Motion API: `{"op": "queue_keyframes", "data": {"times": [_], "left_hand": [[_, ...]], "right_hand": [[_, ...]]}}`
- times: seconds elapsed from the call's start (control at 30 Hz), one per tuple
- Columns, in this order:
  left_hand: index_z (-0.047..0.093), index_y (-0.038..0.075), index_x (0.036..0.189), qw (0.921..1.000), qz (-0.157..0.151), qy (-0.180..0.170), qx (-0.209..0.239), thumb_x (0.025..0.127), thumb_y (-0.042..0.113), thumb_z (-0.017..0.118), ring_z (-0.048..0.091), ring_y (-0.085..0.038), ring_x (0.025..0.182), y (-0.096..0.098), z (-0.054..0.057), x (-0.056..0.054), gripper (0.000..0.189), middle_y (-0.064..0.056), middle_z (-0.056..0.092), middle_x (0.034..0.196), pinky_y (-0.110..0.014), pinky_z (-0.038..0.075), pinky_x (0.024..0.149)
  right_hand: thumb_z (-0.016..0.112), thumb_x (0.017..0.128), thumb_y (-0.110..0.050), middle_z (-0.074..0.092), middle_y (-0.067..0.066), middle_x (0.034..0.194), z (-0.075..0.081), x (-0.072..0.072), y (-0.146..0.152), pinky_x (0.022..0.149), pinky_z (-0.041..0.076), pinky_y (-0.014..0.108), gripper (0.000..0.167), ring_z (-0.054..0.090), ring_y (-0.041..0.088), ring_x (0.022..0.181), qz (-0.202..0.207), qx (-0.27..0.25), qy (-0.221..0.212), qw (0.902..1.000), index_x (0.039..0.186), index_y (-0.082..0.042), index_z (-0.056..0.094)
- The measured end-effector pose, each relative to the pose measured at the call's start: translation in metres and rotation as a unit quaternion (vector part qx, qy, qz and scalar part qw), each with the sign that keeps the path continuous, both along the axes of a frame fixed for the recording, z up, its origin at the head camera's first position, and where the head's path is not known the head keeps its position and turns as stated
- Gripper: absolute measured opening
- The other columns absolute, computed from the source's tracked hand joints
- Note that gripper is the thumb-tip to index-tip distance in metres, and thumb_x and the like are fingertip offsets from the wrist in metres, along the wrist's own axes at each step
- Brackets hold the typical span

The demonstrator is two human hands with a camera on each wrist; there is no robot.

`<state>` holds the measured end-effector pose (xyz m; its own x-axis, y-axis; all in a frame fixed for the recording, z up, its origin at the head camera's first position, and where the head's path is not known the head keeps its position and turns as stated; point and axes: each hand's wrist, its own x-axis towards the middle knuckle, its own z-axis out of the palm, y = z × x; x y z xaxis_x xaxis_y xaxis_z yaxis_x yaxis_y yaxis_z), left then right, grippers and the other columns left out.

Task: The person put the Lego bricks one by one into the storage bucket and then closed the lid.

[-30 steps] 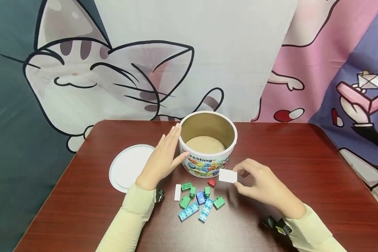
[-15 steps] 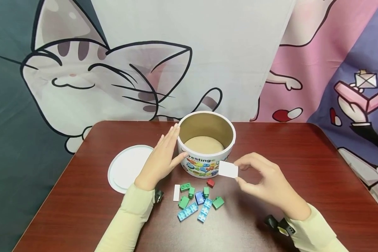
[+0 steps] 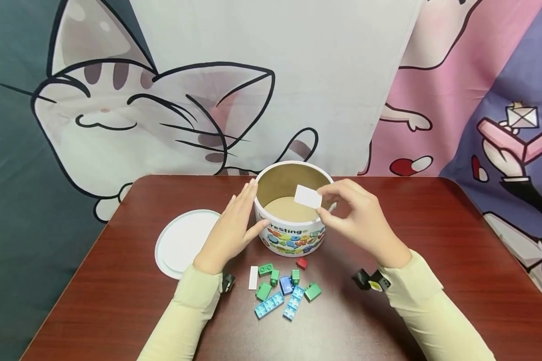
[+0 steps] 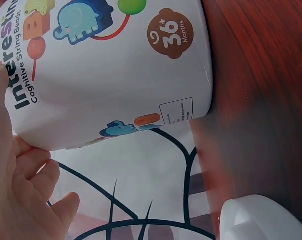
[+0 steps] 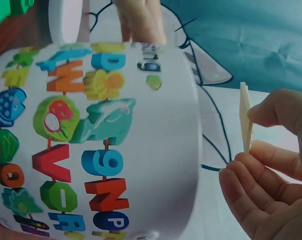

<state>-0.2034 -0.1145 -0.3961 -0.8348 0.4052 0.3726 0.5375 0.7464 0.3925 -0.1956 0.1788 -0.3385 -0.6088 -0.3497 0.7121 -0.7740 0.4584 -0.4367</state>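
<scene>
Brown table (image 3: pixel 433 240): left hand (image 3: pixel 230 230), straight-fingered, touches bucket (image 3: pixel 293 241), likely steadying it; right hand (image 3: pixel 357 218) pinches white tile (image 3: pixel 307 196), held clear.

The tub (image 3: pixel 293 240) is white with multicoloured letters and animals, tan inside; the flat piece (image 3: pixel 308 196) and the lid (image 3: pixel 182 245) at left are white. Nearer are green bricks (image 3: pixel 313 292), light-blue bricks (image 3: pixel 294 303), a blue brick (image 3: pixel 286 286), a red brick (image 3: pixel 302 263) and a white strip (image 3: pixel 253 278) on the reddish-brown table (image 3: pixel 456 240). The far backdrop (image 3: pixel 343 75) runs teal, white, pink, purple, left to right.
</scene>
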Motion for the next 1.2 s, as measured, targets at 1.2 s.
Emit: {"op": "queue_keyframes", "data": {"times": [1.2], "left_hand": [[0.015, 0.007, 0.163, 0.9999, -0.003, 0.010, 0.001, 0.102, 0.045, 0.059, 0.017, -0.022, 0.155, 0.000, -0.003, -0.001, 0.084, -0.008, 0.017, 0.169, -0.052, 0.023, 0.122]], "right_hand": [[0.066, 0.087, 0.002, 0.073, 0.018, 0.103, 0.003, -0.095, -0.052, 0.090, 0.055, 0.045, 0.020, 0.068, 0.032, 0.099, -0.048, 0.247, -0.203, 0.9462, 0.105, 0.006, 0.074]]}}
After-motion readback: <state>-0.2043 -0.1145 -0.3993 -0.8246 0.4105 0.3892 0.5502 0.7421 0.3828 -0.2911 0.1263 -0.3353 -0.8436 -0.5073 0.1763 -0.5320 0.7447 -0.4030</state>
